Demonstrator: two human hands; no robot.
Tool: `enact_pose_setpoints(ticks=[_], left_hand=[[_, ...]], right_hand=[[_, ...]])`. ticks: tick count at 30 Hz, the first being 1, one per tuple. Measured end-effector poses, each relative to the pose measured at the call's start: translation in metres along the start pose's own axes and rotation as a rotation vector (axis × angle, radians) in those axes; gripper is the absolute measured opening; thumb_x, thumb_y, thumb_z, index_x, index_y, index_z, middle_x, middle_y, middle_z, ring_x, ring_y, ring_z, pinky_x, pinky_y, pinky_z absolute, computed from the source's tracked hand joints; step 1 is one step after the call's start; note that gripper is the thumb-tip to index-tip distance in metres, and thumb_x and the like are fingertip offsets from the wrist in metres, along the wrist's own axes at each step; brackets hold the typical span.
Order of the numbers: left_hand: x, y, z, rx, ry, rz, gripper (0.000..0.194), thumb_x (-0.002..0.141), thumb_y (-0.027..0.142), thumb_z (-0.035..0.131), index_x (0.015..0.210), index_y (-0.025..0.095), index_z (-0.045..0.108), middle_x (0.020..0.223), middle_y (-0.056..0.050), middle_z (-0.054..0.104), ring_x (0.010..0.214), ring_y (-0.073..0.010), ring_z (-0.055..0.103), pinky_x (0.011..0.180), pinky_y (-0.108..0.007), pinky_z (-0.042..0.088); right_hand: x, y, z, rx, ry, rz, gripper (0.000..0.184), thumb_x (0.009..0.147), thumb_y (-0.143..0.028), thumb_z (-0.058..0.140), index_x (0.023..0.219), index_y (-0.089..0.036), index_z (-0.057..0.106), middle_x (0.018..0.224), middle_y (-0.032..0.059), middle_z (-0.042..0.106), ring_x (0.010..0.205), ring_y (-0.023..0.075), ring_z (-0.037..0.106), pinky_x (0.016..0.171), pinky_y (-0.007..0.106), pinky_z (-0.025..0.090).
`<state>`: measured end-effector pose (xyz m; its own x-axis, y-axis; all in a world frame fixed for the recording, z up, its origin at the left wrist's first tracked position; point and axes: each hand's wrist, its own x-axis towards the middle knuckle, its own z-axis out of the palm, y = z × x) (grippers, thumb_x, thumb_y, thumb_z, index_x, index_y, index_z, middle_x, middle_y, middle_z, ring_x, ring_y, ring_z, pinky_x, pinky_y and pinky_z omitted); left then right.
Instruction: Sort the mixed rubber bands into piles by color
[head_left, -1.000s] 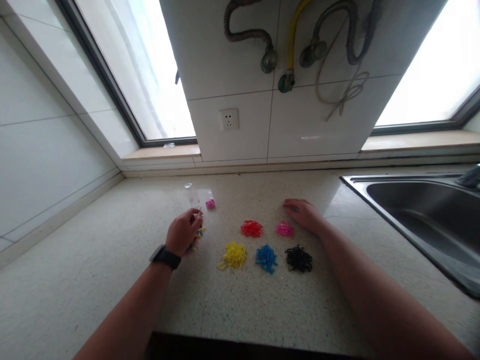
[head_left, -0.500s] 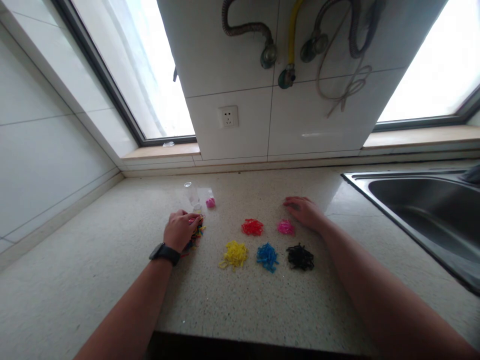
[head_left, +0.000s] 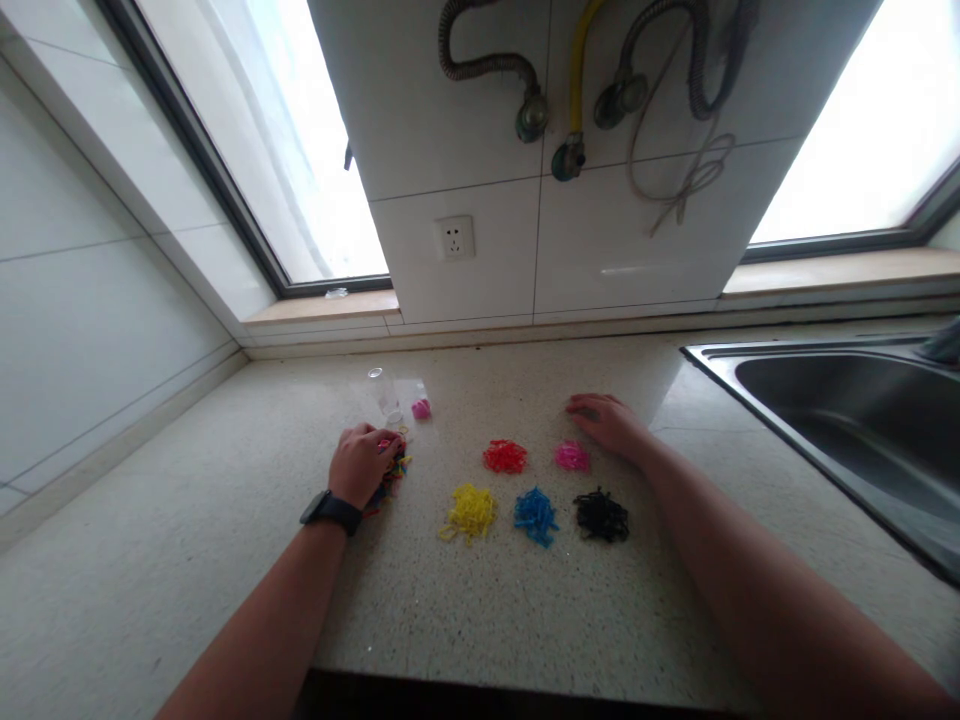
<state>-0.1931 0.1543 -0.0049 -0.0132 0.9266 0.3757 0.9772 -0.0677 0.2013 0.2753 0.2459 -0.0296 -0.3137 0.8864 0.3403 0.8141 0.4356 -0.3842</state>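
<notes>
Left hand [head_left: 361, 464] on mixed pile [head_left: 394, 474], grip unclear, long axis toward wall [head_left: 480, 285], right hand [head_left: 606, 422] open

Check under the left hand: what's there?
Part of a mixed-colour pile shows beyond the left hand, with red, yellow and dark pieces visible. The hand covers the rest, so I cannot tell how far the pile reaches beneath it.

The head camera is looking forward and steeply down from above the near-edge side of the pale speckled stone countertop [head_left: 480, 610]. It is facing the white tiled wall [head_left: 465, 290] beyond the far edge, closely enough to be framing the far left corner and, rightward, part of the grey metal sink [head_left: 847, 410].
</notes>
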Motion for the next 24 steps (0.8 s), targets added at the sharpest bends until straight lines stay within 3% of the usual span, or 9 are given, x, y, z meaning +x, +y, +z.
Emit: enact_pose_setpoints(ticks=[14, 24], left_hand=[[0.0032, -0.0032, -0.0031, -0.044, -0.032, -0.016, 0.033, 0.094, 0.038, 0.05, 0.095, 0.02, 0.077, 0.088, -0.009, 0.068, 0.087, -0.0232, 0.063, 0.085, -0.034, 0.047], [0.0007, -0.0028, -0.0059, -0.103, -0.05, 0.004, 0.027, 0.088, 0.041, 0.06, 0.094, 0.021, 0.077, 0.089, -0.007, 0.068, 0.084, -0.021, 0.063, 0.081, -0.032, 0.047]], right_hand=[[0.0006, 0.0038, 0.0026, -0.01, 0.014, 0.019, 0.028, 0.089, -0.034, 0.056, 0.11, -0.028, 0.074, 0.127, 0.0043, 0.068, 0.117, 0.0279, 0.061, 0.106, 0.047, 0.043], [0.0001, -0.0007, 0.0002, 0.007, 0.018, 0.036, 0.028, 0.087, -0.035, 0.057, 0.108, -0.029, 0.075, 0.125, 0.005, 0.069, 0.116, 0.0295, 0.061, 0.105, 0.049, 0.044]])
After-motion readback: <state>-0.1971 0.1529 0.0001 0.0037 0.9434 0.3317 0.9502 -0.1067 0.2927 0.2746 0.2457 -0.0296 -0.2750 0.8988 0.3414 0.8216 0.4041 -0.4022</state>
